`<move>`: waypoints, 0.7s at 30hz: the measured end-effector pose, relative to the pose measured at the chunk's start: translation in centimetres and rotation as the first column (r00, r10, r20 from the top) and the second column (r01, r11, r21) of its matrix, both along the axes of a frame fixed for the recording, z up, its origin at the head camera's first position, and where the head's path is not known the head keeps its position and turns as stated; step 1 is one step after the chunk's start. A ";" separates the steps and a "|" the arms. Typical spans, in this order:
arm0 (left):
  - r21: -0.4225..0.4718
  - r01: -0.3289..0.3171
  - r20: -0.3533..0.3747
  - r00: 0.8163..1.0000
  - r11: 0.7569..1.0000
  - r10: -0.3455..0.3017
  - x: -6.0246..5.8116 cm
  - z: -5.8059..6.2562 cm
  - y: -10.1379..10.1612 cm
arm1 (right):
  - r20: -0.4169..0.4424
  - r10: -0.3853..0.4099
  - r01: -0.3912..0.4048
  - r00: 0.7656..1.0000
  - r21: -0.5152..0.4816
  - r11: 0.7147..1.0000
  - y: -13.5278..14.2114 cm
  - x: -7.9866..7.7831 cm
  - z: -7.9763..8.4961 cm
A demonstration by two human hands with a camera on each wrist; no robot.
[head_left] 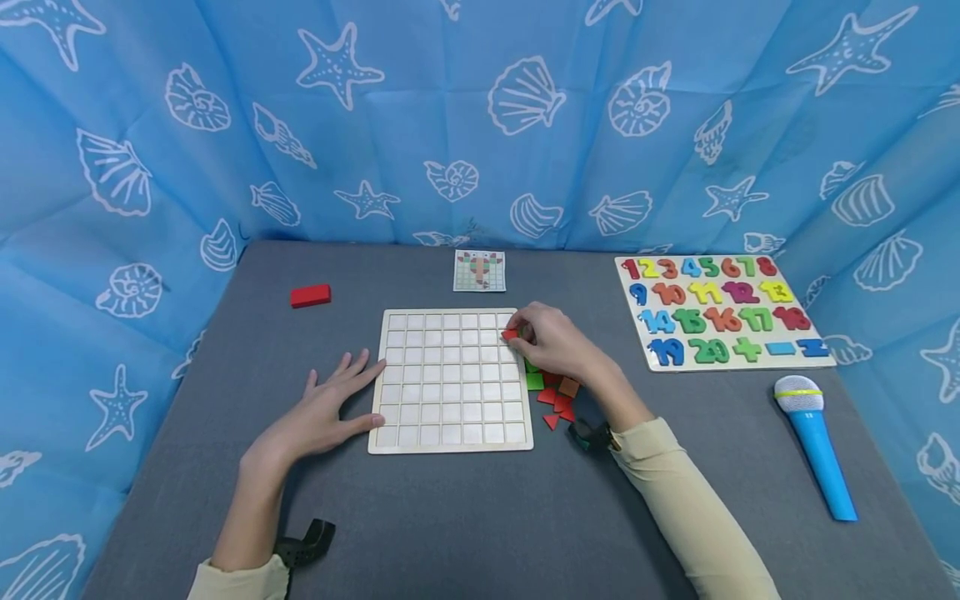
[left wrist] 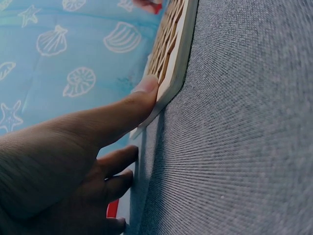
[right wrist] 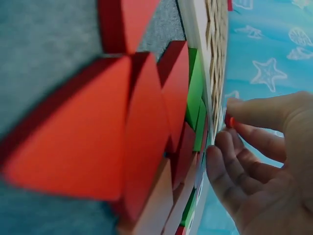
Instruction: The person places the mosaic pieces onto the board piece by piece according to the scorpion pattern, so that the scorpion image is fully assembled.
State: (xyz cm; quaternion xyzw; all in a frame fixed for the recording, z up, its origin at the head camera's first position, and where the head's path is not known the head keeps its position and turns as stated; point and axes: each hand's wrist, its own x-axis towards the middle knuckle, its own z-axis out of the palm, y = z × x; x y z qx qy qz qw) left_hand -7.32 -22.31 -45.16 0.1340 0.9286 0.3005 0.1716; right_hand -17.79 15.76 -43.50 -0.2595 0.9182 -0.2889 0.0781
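A square wooden grid board (head_left: 453,383) with white cells lies flat on the table. My left hand (head_left: 318,417) rests at its left edge, fingers spread and thumb on the rim; in the left wrist view the thumb (left wrist: 146,88) presses the board's corner. My right hand (head_left: 551,337) pinches a small red piece (head_left: 510,334) between thumb and fingertips over the board's upper right cells. Beside the board's right edge, partly under that hand, lies a pile of red, green and orange pieces (head_left: 562,400); red triangles (right wrist: 73,142) show large in the right wrist view.
Behind the board lies a small pattern card (head_left: 479,272) with a coloured figure on a grid. A red block (head_left: 311,296) sits at the back left. To the right are a number puzzle board (head_left: 720,312) and a blue toy microphone (head_left: 817,450). A blue curtain (head_left: 465,125) surrounds the table.
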 end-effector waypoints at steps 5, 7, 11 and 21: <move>0.041 -0.003 -0.034 0.999 0.999 0.004 -0.1 -1.0 -0.4 | -0.052 0.080 -0.077 0.995 0.059 0.995 -0.4 -0.6 -0.1; 0.048 0.001 -0.051 0.999 0.999 0.002 -0.2 -1.6 -0.6 | -0.062 0.107 -0.103 0.992 0.060 0.993 -0.5 -0.7 -0.1; 0.051 0.003 -0.075 0.997 0.999 0.001 -0.3 -2.6 -1.0 | -0.081 0.146 -0.142 0.986 0.054 0.988 -0.7 -0.9 0.0; 0.048 0.002 -0.049 0.999 0.999 0.001 -0.1 -1.4 -0.6 | -0.068 0.082 -0.082 0.994 0.005 0.997 -0.8 -1.2 -0.2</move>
